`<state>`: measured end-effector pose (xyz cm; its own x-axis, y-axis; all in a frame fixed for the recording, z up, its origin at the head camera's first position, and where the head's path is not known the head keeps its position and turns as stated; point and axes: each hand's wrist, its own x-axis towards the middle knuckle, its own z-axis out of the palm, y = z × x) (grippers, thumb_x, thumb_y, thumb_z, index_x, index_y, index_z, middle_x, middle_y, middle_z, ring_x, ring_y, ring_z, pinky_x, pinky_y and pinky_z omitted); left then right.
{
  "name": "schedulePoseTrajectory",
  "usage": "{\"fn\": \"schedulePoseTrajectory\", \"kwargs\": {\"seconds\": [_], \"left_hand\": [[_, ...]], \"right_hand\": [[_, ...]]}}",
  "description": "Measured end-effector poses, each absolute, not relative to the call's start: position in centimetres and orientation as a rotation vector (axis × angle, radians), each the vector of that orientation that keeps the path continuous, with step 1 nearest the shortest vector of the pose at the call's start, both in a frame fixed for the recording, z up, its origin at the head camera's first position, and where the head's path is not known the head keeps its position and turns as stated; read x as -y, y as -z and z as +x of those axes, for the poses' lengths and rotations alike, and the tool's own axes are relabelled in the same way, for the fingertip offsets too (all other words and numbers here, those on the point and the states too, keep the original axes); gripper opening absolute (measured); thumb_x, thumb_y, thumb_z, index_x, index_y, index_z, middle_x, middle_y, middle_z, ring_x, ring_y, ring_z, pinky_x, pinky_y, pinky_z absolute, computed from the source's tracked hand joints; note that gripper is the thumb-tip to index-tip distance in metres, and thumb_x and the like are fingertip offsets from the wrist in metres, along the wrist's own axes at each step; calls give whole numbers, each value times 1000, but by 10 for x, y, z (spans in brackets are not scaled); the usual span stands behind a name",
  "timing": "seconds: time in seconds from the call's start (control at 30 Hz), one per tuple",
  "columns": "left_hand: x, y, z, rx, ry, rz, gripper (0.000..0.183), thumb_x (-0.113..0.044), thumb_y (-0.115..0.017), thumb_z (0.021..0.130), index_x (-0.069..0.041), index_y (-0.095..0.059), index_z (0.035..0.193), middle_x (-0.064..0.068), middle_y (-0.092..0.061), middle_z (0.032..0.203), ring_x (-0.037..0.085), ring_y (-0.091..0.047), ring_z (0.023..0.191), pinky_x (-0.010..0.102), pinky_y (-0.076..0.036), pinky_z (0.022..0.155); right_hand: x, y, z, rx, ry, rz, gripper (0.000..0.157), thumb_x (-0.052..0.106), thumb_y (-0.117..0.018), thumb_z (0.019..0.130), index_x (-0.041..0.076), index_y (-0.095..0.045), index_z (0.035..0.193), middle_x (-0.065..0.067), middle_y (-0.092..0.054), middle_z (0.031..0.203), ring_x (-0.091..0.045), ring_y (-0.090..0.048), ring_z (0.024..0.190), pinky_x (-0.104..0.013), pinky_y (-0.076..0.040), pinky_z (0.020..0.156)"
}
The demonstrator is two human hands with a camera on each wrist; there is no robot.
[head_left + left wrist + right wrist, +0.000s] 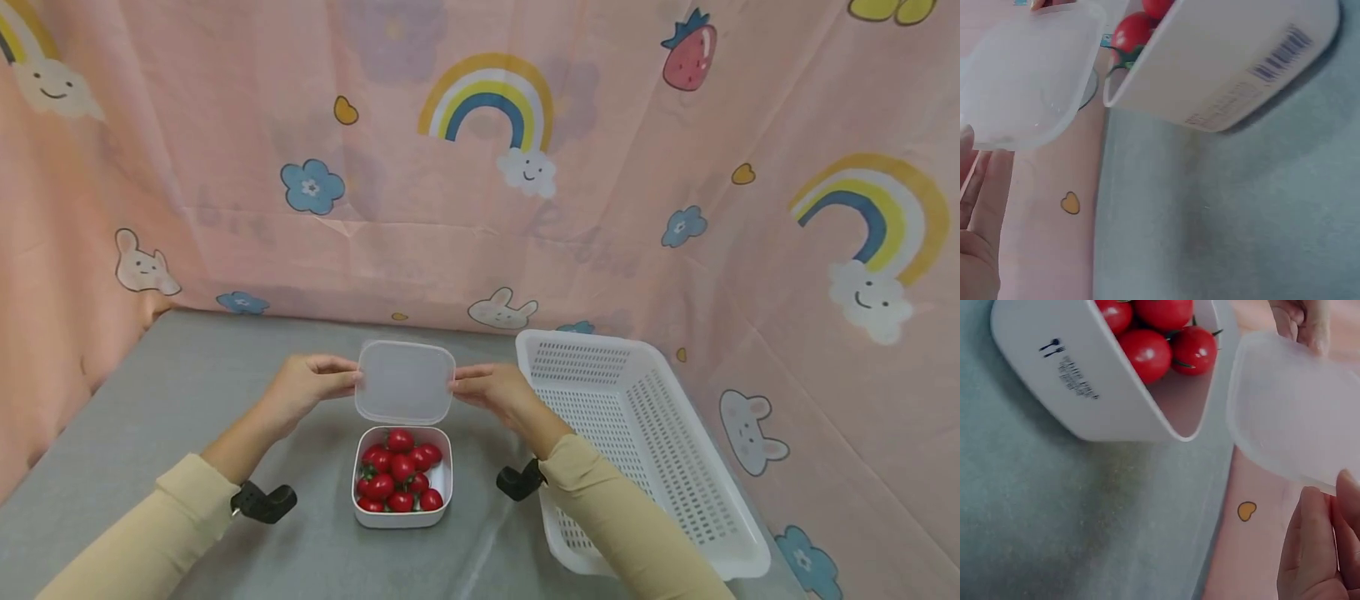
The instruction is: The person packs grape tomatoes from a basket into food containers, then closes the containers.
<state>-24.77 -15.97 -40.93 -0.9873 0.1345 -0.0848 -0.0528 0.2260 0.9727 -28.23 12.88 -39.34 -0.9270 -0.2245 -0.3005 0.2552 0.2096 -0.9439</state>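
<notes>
A translucent plastic lid is held up just beyond a white food container, apart from its rim in both wrist views. My left hand pinches the lid's left edge between thumb and fingers. On the opposite edge, my right hand pinches it the same way. Several red cherry tomatoes, some with green stems, fill most of the container. Dark print with a spoon-and-fork mark shows on the container's side in the right wrist view; a barcode appears in the left wrist view.
A large white perforated plastic basket stands to the right, partly behind my right forearm. Grey cloth covers the table. A pink patterned curtain hangs along the back and both sides.
</notes>
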Motion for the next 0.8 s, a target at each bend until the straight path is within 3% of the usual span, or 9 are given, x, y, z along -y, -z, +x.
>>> {"fn": "schedulePoseTrajectory", "kwargs": {"seconds": [0.13, 0.33, 0.5, 0.8], "left_hand": [[160, 415, -242, -2390, -1801, 126, 40, -29, -73, 91, 2, -69, 117, 3, -76, 107, 5, -71, 95, 40, -54, 98], [156, 421, -232, -2470, -1741, 137, 36, -31, -76, 88, -4, -73, 112, 3, -76, 107, 1, -67, 95, 24, -53, 87], [154, 422, -226, -2532, -1723, 131, 34, -33, -77, 87, -7, -75, 108, 5, -77, 107, 3, -68, 96, 23, -52, 84], [153, 431, -215, -2517, -1783, 221, 24, -21, -77, 87, -4, -76, 104, 13, -74, 113, -2, -66, 96, 19, -55, 83]], "right_hand": [[-131, 393, -276, -2227, 1670, 6, 26, 2, -72, 87, -7, -71, 111, -15, -75, 107, -16, -71, 94, -39, -54, 98], [-132, 390, -265, -2311, 1666, 32, 20, 4, -75, 85, -4, -75, 103, -11, -76, 99, -13, -69, 90, -39, -55, 97], [-133, 390, -257, -2402, 1629, 28, 17, 8, -77, 83, 1, -77, 98, -9, -76, 99, -16, -68, 92, -41, -54, 97], [-131, 393, -242, -2578, 1396, -50, 13, 9, -82, 79, 4, -80, 90, -8, -78, 93, -13, -67, 83, -32, -54, 77]]}}
